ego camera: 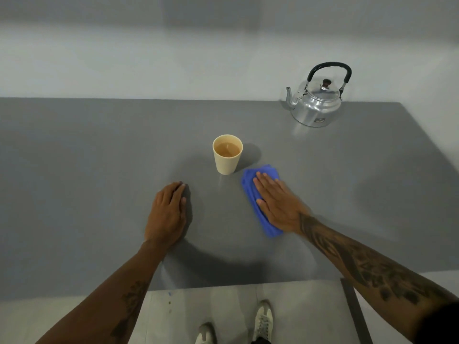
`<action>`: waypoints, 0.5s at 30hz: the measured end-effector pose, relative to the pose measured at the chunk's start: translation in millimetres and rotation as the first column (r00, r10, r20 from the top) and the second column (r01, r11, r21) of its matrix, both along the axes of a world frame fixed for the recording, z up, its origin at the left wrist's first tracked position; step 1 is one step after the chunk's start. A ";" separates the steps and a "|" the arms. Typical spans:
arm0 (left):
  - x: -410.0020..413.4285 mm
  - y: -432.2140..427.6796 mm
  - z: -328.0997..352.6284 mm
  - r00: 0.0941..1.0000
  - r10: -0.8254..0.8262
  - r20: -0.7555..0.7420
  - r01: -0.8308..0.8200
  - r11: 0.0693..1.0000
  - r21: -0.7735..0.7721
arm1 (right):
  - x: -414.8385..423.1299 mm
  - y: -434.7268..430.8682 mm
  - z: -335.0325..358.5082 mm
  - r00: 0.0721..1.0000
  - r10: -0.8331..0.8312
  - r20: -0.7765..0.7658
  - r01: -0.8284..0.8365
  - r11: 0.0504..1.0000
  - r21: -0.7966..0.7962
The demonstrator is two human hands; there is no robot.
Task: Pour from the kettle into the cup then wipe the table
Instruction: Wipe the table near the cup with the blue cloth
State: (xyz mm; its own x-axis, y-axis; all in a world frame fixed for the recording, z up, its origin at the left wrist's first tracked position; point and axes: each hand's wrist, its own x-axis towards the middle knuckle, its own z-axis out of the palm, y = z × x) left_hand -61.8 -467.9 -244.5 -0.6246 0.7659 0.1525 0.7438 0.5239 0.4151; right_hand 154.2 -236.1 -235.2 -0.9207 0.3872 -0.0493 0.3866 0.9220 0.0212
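A pale yellow cup (pixel 227 155) stands upright mid-table with brownish liquid inside. The shiny metal kettle (pixel 315 103), black handle up and spout pointing left, sits at the far right of the grey table (pixel 99 157). My right hand (pixel 278 202) lies flat, fingers together, pressing a blue cloth (pixel 260 194) onto the table just right of and nearer than the cup. My left hand (pixel 169 212) rests palm down on the bare table to the left of the cup, fingers loosely curled, holding nothing.
The table's near edge runs just above my shoes (pixel 263 321) on the light floor. A dark table leg (pixel 352 311) shows at the lower right. A pale wall rises behind the far edge.
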 end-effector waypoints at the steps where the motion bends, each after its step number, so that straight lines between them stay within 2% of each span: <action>1: 0.7 -0.1 0.5 1.000 -0.004 -0.009 0.004 1.000 -0.002 | -9.1 10.1 -0.2 0.995 -0.104 -0.007 0.104 0.995 -0.014; 3: 1.9 0.1 2.5 1.000 0.003 -0.002 -0.003 1.000 -0.008 | -36.5 14.3 -0.4 0.968 -0.251 0.004 0.251 0.968 -0.019; 4: 2.3 0.4 3.8 1.000 0.011 0.012 -0.011 1.000 -0.013 | -47.1 7.5 1.0 0.966 -0.259 0.002 0.259 0.966 -0.017; 10: 9.4 0.0 9.8 0.999 0.024 0.049 -0.023 1.000 -0.002 | -22.7 -66.5 1.1 0.999 -0.026 -0.047 0.028 0.999 0.038; 15: 8.9 0.2 8.4 0.996 0.022 0.084 -0.022 1.000 -0.001 | -90.1 -99.3 -7.1 0.988 0.138 -0.063 -0.137 0.990 0.021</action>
